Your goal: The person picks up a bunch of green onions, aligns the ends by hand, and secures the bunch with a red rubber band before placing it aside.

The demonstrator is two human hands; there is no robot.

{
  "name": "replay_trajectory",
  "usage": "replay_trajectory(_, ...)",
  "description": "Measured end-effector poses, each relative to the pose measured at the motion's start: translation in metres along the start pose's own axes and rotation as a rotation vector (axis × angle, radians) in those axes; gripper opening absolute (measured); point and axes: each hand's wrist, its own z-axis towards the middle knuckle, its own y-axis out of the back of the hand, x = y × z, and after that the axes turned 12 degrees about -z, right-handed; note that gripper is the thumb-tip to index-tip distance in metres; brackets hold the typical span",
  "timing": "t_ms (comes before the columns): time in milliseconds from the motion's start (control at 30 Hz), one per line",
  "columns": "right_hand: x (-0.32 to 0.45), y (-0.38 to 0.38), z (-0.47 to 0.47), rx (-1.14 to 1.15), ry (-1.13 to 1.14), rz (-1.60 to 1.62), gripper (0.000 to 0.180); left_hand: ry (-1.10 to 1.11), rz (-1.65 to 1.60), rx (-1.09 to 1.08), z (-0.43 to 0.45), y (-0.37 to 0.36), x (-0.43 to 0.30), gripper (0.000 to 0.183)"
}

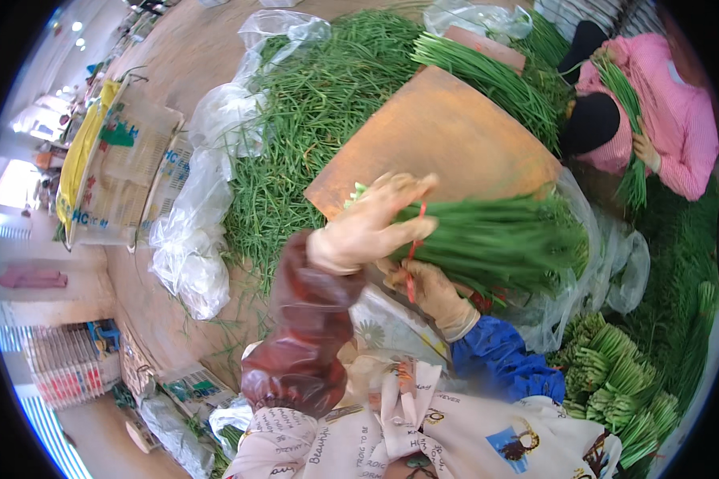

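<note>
A bunch of long green stalks (491,242), likely garlic chives, lies across the near edge of a worn orange-brown board (449,132). My left hand (371,224), in a pale glove and maroon sleeve, rests over the bunch's pale cut end with fingers stretched out. Motion blur hides how firmly it grips. A red band (411,281) runs across the bunch from beside my left fingers down to my right hand (434,293). My gloved right hand, below a blue sleeve, pinches that band under the bunch.
Loose green stalks (329,102) heap beyond the board, edged by clear plastic sheeting (210,149). More stalks (485,78) lie at its far side. Tied bunches (611,365) are stacked at my right. A co-worker in pink (677,102) holds stalks. Plastic crates (126,167) stand left.
</note>
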Motion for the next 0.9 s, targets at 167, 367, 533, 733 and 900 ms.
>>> replay_trajectory(167, -0.057, 0.031, -0.006, -0.038, 0.290, -1.573, 0.022, 0.504, 0.207, 0.271, 0.061, -0.057, 0.004, 0.071)
replay_trajectory(367, -0.032, 0.065, -0.011, -0.083, 0.289, -1.523, 0.023, 0.315, 0.169, 0.177, 0.023, -0.036, -0.039, 0.061)
replay_trajectory(533, 0.144, 0.050, -0.015, -0.139, 0.249, -1.493, 0.024, -0.270, -0.512, -0.119, 0.014, 0.014, -0.062, 0.058)
replay_trajectory(733, 0.209, 0.021, 0.022, -0.102, 0.397, -1.745, 0.024, -0.256, -0.911, -0.519, 0.003, 0.034, -0.076, 0.063)
replay_trajectory(900, 0.151, -0.009, 0.050, -0.174, 0.486, -1.885, 0.024, -0.218, -0.698, -0.680, -0.037, -0.021, 0.114, 0.055)
